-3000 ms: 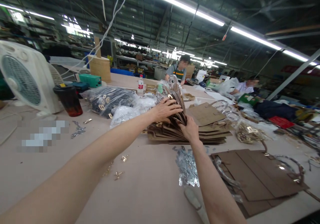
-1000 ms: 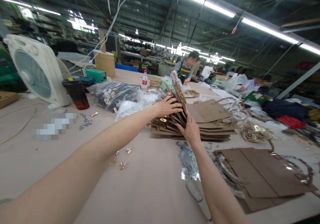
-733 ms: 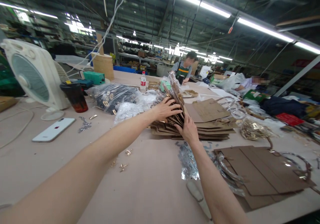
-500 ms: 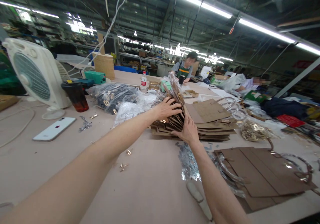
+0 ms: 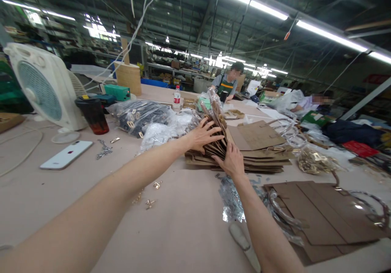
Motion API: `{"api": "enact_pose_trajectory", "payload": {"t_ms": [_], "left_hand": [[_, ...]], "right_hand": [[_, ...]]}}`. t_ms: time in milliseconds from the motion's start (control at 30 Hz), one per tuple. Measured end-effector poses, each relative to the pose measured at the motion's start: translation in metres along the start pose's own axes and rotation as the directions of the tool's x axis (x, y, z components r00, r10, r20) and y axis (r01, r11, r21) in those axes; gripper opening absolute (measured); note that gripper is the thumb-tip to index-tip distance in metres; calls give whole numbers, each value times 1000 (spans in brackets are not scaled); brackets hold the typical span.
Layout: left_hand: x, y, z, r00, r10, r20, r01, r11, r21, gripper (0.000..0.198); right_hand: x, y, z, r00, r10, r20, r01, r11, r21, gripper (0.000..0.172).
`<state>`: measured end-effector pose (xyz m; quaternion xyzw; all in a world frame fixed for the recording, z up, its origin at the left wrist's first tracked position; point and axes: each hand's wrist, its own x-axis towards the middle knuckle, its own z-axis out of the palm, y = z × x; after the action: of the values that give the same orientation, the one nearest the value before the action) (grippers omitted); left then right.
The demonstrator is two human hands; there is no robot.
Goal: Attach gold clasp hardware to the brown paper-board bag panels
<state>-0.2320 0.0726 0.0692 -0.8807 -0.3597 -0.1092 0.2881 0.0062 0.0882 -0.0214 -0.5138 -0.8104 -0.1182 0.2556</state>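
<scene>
My left hand [image 5: 205,135] lies with spread fingers against a sheaf of brown bag panels [image 5: 219,120] with plastic-wrapped handles, tilted up from a stack. Beside it, my right hand [image 5: 233,159] grips the near edges of these panels, its thumb stretched toward the left. More flat brown panels [image 5: 265,159] fan out to the right of my hands. Under my right forearm lies a pile of small silver metal plates [image 5: 230,199]. A pale-handled tool [image 5: 240,236] rests close to that forearm. Gold metal fittings [image 5: 150,203] are scattered below my left arm.
Brown bag panels with wrapped handles [image 5: 326,212] lie at the right. A bag of gold fittings [image 5: 314,160] sits behind them. On the left are a phone [image 5: 66,155], a dark tumbler [image 5: 93,116], a fan [image 5: 39,88] and a plastic-wrapped bundle [image 5: 137,114]. A co-worker [image 5: 227,84] is across the table.
Both hands stay at the sheaf of panels, almost unmoved. The view has shifted slightly, so things on the right appear a little further right.
</scene>
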Motion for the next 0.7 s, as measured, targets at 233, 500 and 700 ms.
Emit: {"api": "enact_pose_trajectory", "payload": {"t_ms": [233, 500, 700], "left_hand": [[0, 1, 2, 998, -65, 3, 65, 998, 8, 105], [-6, 10, 0, 993, -115, 29, 115, 993, -1, 102], [-31, 22, -5, 994, -64, 91, 67, 997, -27, 120]], "right_hand": [[-5, -17, 7, 999, 41, -27, -41, 999, 15, 141], [-11, -28, 5, 997, 44, -66, -50, 996, -80, 126], [-12, -29, 5, 996, 56, -65, -63, 991, -116, 119]]}}
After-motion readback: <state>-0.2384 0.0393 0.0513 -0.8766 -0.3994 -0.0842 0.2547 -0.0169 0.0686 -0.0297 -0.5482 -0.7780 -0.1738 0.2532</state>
